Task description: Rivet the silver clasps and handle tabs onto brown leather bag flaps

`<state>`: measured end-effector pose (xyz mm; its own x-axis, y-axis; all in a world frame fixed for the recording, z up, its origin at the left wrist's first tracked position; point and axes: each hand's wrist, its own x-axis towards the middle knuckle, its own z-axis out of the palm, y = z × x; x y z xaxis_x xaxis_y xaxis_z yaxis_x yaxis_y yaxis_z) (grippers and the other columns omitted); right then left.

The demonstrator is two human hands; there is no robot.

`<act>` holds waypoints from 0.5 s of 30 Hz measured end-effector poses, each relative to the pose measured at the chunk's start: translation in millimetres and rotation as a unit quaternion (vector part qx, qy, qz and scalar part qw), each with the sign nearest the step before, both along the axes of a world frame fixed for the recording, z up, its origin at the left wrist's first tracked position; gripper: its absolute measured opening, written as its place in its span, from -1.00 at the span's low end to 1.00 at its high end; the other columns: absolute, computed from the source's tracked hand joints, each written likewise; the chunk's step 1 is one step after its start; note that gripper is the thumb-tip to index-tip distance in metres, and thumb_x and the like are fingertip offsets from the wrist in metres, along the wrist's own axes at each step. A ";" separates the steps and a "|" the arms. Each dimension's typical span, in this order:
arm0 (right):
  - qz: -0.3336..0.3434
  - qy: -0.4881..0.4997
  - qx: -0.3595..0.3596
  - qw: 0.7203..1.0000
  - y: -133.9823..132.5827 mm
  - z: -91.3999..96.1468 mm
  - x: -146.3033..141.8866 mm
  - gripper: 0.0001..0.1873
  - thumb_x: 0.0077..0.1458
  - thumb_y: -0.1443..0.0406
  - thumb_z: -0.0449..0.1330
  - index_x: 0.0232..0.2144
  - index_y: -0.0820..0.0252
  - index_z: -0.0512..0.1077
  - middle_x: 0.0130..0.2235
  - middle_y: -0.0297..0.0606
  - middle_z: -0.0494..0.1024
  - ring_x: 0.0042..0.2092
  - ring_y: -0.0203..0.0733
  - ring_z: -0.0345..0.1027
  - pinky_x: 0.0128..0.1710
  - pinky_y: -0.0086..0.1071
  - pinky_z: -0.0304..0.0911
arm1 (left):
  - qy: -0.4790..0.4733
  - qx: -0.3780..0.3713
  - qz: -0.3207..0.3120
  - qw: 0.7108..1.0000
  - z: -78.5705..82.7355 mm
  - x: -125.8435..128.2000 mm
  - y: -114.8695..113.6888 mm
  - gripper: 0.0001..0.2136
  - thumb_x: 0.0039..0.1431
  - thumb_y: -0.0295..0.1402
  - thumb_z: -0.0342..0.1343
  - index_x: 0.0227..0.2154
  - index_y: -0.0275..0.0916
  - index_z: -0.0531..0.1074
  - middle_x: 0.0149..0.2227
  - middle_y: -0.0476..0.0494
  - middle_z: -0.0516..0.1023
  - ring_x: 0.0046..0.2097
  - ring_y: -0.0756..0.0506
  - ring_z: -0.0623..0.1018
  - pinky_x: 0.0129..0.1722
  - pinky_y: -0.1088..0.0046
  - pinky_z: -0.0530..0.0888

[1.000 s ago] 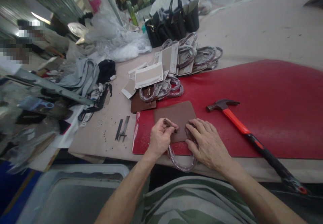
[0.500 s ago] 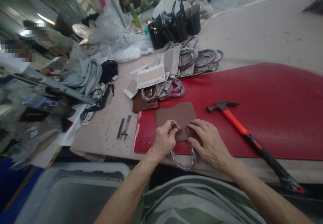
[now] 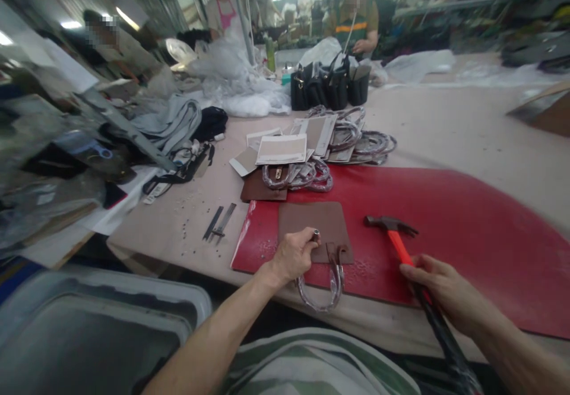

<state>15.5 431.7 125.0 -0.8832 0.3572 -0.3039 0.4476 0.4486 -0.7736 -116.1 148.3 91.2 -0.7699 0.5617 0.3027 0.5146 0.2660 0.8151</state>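
A brown leather panel (image 3: 314, 220) lies on the red mat (image 3: 445, 228) near the table's front edge. A plastic-wrapped bag handle (image 3: 327, 285) hangs from its near edge over the table side. My left hand (image 3: 296, 255) is closed on a small metal punch (image 3: 316, 235) standing upright on the panel's near left part. My right hand (image 3: 439, 285) is wrapped round the grip of a hammer (image 3: 396, 240) with an orange and black shaft; its head rests on the mat to the right of the panel.
Behind the panel lie a pile of wrapped handles (image 3: 351, 136), card pieces (image 3: 281, 148) and another brown panel (image 3: 258, 188). Black handbags (image 3: 327, 86) stand further back. Thin metal tools (image 3: 219, 224) lie left of the mat. A grey bin (image 3: 102, 329) sits below. People work beyond.
My right hand left the handle's attachment on the panel and moved right to grip the hammer's shaft. The left hand stood the punch upright. The view tilted up.
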 end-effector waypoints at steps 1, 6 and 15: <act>-0.015 -0.016 -0.123 0.992 -5.1 5.7 -2.2 -0.72 0.00 0.06 0.19 -0.43 0.09 0.24 -0.51 -0.32 0.32 -0.55 -0.22 0.20 -0.57 -0.34 0.22 | 0.002 -0.001 -0.001 1.000 -0.4 -0.6 0.2 -0.84 0.21 -0.56 0.01 -0.31 -0.17 0.41 -0.30 -0.10 0.61 -0.26 -0.07 0.61 -0.21 0.47 0.49; -0.080 0.006 -0.239 0.968 -51.0 49.1 -7.8 -0.61 0.04 -0.06 0.18 -0.37 0.09 0.25 -0.53 -0.44 0.20 -0.64 -0.36 -0.02 -0.70 -0.46 -0.04 | 0.022 0.002 -0.013 1.000 -4.4 -1.3 -0.1 -0.85 0.24 -0.55 0.00 -0.29 -0.18 0.41 -0.29 -0.11 0.60 -0.24 -0.09 0.62 -0.20 0.46 0.49; 0.204 0.241 0.321 0.893 -84.4 87.7 -10.7 -0.59 0.37 0.02 -0.12 -0.49 0.02 0.13 -0.69 -0.43 0.21 -0.71 -0.27 -0.01 -0.61 -0.31 -0.24 | 0.026 0.012 -0.004 1.000 -12.5 0.6 -0.7 -0.81 0.24 -0.55 0.02 -0.18 -0.18 0.46 -0.27 -0.11 0.62 -0.25 -0.09 0.63 -0.21 0.47 0.49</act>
<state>4.8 347.3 212.7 -0.9527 -0.0611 0.2977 -0.1703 0.9188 -0.3562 -115.6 147.6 78.6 -0.7481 0.5602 0.3558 0.5583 0.2414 0.7938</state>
